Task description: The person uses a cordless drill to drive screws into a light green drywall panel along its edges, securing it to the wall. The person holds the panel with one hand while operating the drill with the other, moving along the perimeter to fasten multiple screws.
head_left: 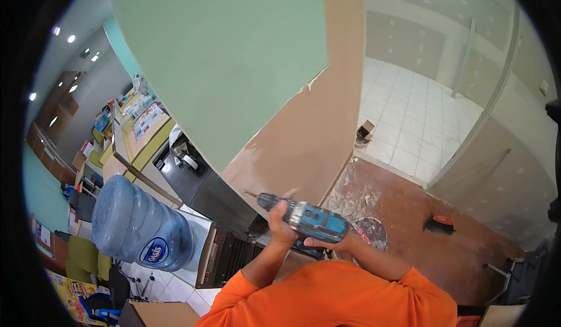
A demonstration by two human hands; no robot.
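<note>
A blue and black cordless drill (318,221) is held level in front of my chest, its thin bit (250,193) pointing left. The fingers of my left hand (281,226) are wrapped round the front of the drill, just behind its dark chuck. My right hand (342,243) is closed about the rear part, and the drill's body hides most of those fingers. Beyond the drill stands a wall (274,163), green above and bare pinkish-brown below, with a ragged edge between the two. The bit looks apart from the wall, though the distance is hard to judge.
At left a large blue water bottle (146,228) sits on a dispenser (213,257), beside a black cabinet (204,181). Right of me, a round bucket (371,233), a dark brush with red (439,224) and white debris (359,187) lie on the brown floor. A doorway opens onto white tiles (409,117).
</note>
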